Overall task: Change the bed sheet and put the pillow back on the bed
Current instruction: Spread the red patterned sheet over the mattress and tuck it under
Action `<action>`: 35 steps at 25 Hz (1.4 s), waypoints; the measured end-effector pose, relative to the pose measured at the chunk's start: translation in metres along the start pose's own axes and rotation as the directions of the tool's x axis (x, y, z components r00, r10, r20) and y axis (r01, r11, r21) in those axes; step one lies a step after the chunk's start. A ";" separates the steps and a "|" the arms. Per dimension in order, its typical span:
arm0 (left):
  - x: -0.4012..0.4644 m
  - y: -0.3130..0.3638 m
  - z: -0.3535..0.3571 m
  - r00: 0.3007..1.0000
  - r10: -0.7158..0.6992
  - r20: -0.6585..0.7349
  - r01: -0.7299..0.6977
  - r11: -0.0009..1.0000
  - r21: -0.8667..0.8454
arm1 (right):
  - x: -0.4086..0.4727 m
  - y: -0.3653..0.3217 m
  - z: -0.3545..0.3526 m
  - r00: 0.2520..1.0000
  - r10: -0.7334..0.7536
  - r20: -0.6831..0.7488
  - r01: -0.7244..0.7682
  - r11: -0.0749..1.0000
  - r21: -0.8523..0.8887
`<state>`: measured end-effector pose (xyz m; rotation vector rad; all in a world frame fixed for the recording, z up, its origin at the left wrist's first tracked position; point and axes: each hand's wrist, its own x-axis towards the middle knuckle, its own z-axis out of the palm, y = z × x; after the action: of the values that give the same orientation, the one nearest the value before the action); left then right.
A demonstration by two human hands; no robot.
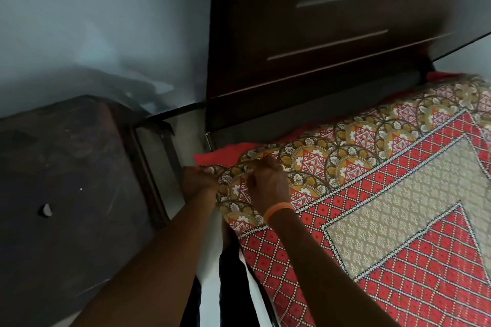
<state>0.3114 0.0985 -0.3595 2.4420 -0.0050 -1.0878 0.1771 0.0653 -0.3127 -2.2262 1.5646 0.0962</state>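
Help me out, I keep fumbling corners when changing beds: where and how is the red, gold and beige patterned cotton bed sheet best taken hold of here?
Grip the patterned bed sheet at its corner by the dark wooden headboard, pinching the hanging edge from the bed's open side. There the cloth drapes free over the mattress corner, and both the left hand and the right hand already hold it there.

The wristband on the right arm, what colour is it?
Orange; the wristband shows plainly in the head view.
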 end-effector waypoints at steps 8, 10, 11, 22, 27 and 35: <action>-0.087 -0.005 0.039 0.780 0.625 0.041 -0.626 0.780 0.021 | 0.071 0.020 -0.014 0.841 -0.155 0.518 0.392 0.834 -0.388; -0.081 -0.005 0.051 0.826 0.549 0.129 -0.548 0.835 -0.051 | 0.087 0.015 -0.015 0.755 -0.113 0.646 0.438 0.820 -0.368; -0.069 -0.005 0.057 0.852 0.489 0.187 -0.485 0.872 -0.068 | 0.095 0.012 -0.011 0.721 -0.079 0.688 0.425 0.835 -0.350; 0.004 0.007 0.052 0.833 0.076 0.548 0.183 0.897 -0.403 | 0.144 -0.004 0.025 0.603 0.008 0.798 0.305 0.922 -0.240; 0.014 -0.007 0.054 0.814 0.065 0.578 0.420 0.622 -0.661 | 0.150 -0.004 0.030 0.468 0.009 0.884 0.329 0.926 -0.184; -0.015 -0.047 0.053 0.925 0.060 0.376 0.109 0.905 -0.412 | 0.157 0.005 0.024 0.537 -0.049 0.842 0.243 0.965 -0.099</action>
<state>0.2552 0.1214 -0.3991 1.8196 0.1287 -1.3947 0.2343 -0.0662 -0.3811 -1.9212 0.8228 1.1530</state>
